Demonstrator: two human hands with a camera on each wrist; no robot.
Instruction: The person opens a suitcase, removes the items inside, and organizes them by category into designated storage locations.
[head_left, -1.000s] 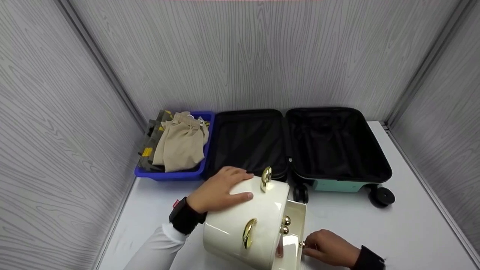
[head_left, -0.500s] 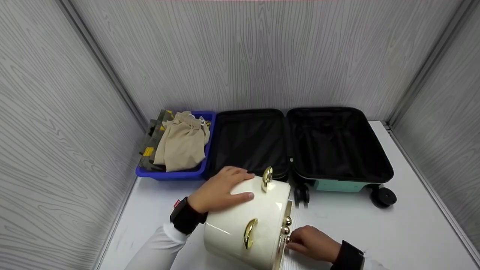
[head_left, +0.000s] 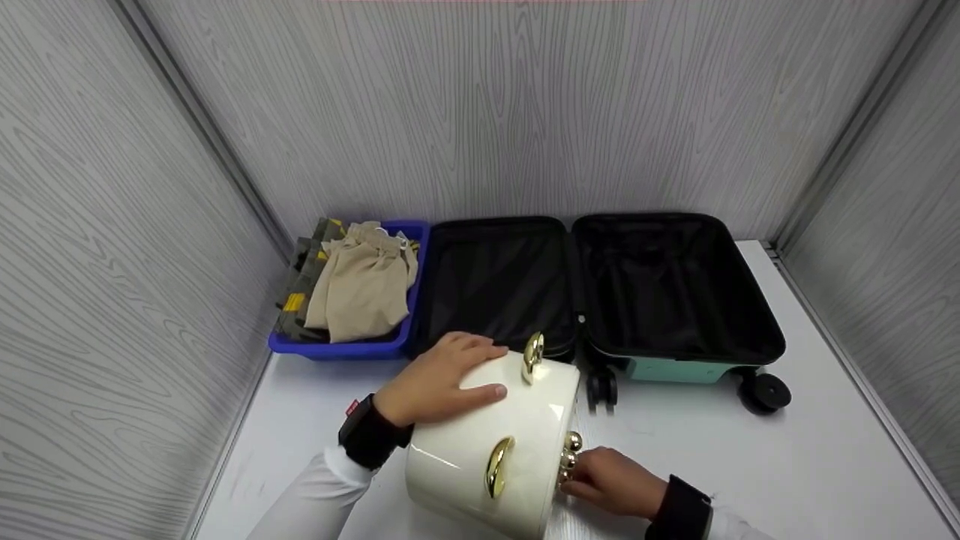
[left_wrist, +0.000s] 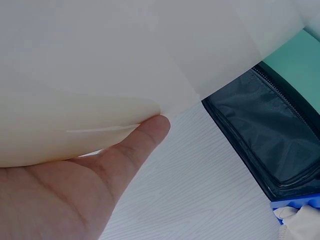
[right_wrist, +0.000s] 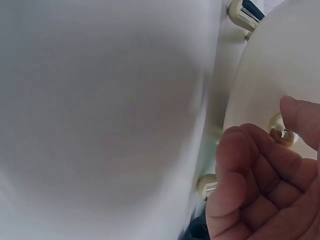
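Observation:
A glossy cream-white box point(head_left: 469, 469) with gold handles point(head_left: 497, 466) stands at the front of the table, round gold knobs point(head_left: 573, 441) along its right side. My left hand point(head_left: 442, 382) rests on the box with its fingers laid straight over the surface; its thumb point(left_wrist: 142, 140) lies along the box in the left wrist view. At the box's right side, my right hand point(head_left: 619, 484) holds a small gold knob point(right_wrist: 282, 130) on a cream drawer front point(right_wrist: 275, 65), thumb on one side and curled fingers on the other. The drawer's interior is hidden.
Behind the box lies an open suitcase with a black lining point(head_left: 495, 285), mint-green shell point(head_left: 675, 371) and black wheels point(head_left: 765, 394). A blue basket point(head_left: 337, 350) at left holds beige pants point(head_left: 364, 289) and dark green fabric with yellow patches point(head_left: 294, 302). Grey wood-grain walls point(head_left: 480, 112) enclose the table.
My right hand has moved left with the knob, and the pulled-out drawer has slid into the box. The reddish item inside it is now out of sight. My left hand has stayed put.

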